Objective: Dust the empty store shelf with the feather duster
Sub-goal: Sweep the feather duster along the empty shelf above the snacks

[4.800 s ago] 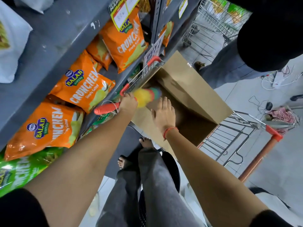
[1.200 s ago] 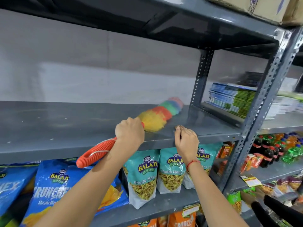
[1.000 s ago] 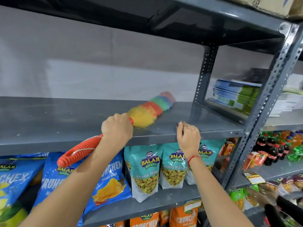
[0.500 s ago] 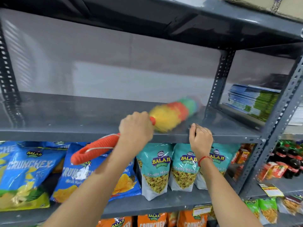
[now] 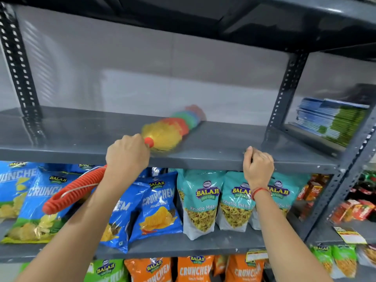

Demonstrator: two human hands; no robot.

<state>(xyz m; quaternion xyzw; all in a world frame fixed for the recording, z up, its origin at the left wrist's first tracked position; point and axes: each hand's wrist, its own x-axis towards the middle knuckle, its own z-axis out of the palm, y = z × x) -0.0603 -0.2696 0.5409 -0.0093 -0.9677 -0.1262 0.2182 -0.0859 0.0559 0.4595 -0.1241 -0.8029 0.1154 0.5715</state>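
Observation:
The empty grey metal shelf (image 5: 81,137) runs across the middle of the head view. A feather duster (image 5: 171,129) with a yellow, red, green and blue fluffy head lies on it, slightly blurred, pointing back and right. Its ribbed orange handle (image 5: 73,192) sticks out below the shelf's front lip. My left hand (image 5: 127,157) is wrapped around the handle just behind the head. My right hand (image 5: 257,167) is curled over the shelf's front edge further right, a red thread on its wrist.
Perforated grey uprights (image 5: 284,90) frame the bay. Blue chip bags (image 5: 154,204) and teal snack pouches (image 5: 199,202) fill the shelf below, orange bags (image 5: 193,269) lower still. A stack of notebooks (image 5: 329,119) sits in the right-hand bay.
The duster head has swept left and back right along the shelf. Five seconds ago I was lifting it from a cart box. My right hand stays on the shelf edge.

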